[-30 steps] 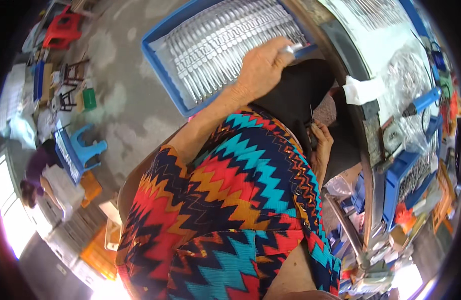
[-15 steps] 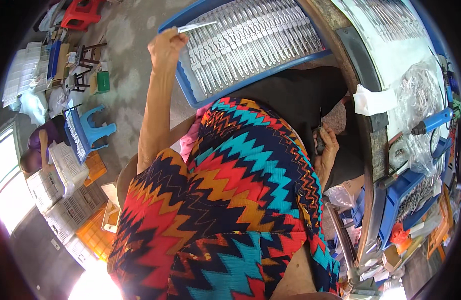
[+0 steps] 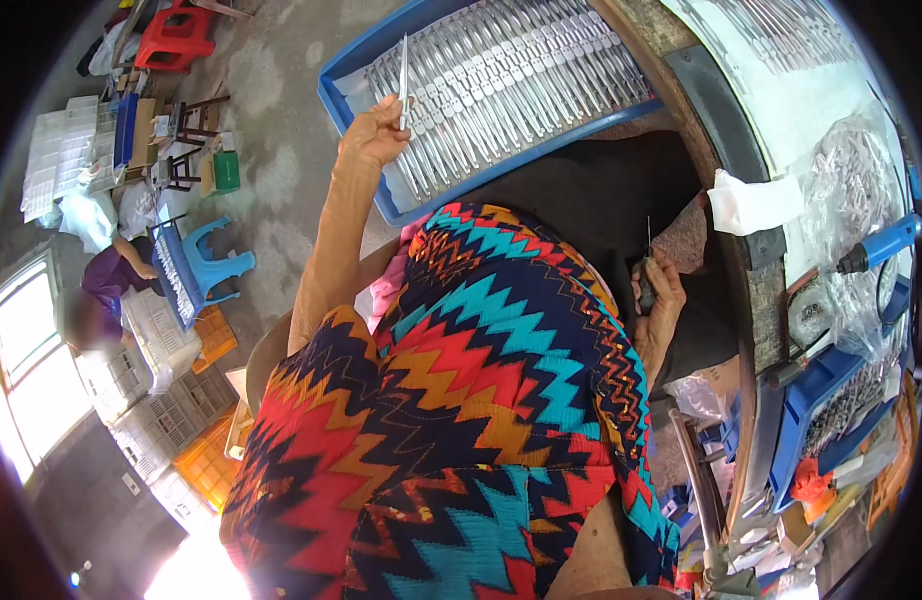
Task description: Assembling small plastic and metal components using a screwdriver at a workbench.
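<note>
Metal piece (image 3: pixel 404 80), pinched by left hand (image 3: pixel 377 134) over left end of tray (image 3: pixel 407 212); I judge it light, stiff, slippery, best held mid-length. Right hand (image 3: pixel 663 295), on tray's near side, grasps thin-shafted tool (image 3: pixel 646 291).

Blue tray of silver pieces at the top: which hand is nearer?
Left. The left hand is at the left edge of the blue tray, holding a silver piece; the right hand is farther off, below its right end, with a dark-handled tool.
</note>
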Demonstrator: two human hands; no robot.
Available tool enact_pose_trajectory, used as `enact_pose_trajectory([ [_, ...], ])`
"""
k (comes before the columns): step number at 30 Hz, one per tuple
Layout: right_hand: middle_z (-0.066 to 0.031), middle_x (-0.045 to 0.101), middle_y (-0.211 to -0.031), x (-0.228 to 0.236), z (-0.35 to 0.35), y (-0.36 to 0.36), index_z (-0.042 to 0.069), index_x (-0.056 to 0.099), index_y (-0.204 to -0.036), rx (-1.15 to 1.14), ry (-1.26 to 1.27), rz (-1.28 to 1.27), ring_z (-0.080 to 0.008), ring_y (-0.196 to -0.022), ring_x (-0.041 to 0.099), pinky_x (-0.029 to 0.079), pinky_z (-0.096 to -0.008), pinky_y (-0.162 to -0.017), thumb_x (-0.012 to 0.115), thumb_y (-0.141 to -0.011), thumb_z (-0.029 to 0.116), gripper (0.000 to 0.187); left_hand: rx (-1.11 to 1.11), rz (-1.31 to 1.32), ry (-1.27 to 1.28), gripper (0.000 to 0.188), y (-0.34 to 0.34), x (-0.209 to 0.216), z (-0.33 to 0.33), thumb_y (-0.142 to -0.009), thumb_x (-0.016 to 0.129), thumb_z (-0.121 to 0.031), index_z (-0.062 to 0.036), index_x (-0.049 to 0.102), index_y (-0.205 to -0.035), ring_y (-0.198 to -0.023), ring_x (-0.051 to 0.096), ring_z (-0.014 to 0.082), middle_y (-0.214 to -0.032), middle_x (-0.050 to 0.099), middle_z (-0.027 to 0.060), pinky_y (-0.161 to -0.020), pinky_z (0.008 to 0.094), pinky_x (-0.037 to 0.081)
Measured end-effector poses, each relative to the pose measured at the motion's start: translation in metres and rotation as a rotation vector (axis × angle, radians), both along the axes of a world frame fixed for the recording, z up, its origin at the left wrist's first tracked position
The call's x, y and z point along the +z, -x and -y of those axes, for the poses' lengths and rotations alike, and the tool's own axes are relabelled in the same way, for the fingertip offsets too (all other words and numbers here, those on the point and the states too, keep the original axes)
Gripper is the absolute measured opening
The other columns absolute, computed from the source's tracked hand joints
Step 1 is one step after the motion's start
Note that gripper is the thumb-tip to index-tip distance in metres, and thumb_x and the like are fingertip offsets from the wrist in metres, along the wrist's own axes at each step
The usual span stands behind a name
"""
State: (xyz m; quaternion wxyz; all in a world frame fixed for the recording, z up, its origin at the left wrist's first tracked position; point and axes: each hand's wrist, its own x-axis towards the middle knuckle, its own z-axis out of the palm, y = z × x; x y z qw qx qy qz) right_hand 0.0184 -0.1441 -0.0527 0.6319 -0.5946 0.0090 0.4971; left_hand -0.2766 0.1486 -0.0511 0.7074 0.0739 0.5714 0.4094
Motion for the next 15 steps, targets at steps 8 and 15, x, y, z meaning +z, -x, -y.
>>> enact_pose_trajectory([
  [8,-0.0054,0.057,-0.068,0.004,0.001,0.000,0.003,0.055,-0.102,0.011,-0.017,-0.032,-0.0071,-0.047,0.048,0.028,-0.0155,-0.036,0.060,-0.080,0.012,0.024,-0.119,-0.469,-0.137,0.017,0.023,-0.016,-0.019,-0.076,0.057,0.004,-0.0002,0.058,-0.093,-0.053,0.047,0.0106,-0.069,0.054,0.0014,-0.041,0.0243,0.031],
  [15,-0.0069,0.056,-0.068,0.002,0.002,-0.001,0.002,0.054,-0.105,0.007,-0.012,-0.053,-0.0088,-0.047,0.048,0.029,-0.0165,-0.036,0.059,-0.081,0.011,0.026,-0.011,-0.984,-0.305,0.004,0.021,-0.050,-0.030,-0.068,0.061,0.003,-0.0008,0.061,-0.068,-0.047,0.044,0.0092,-0.055,0.049,0.0000,-0.037,0.0266,0.033],
])
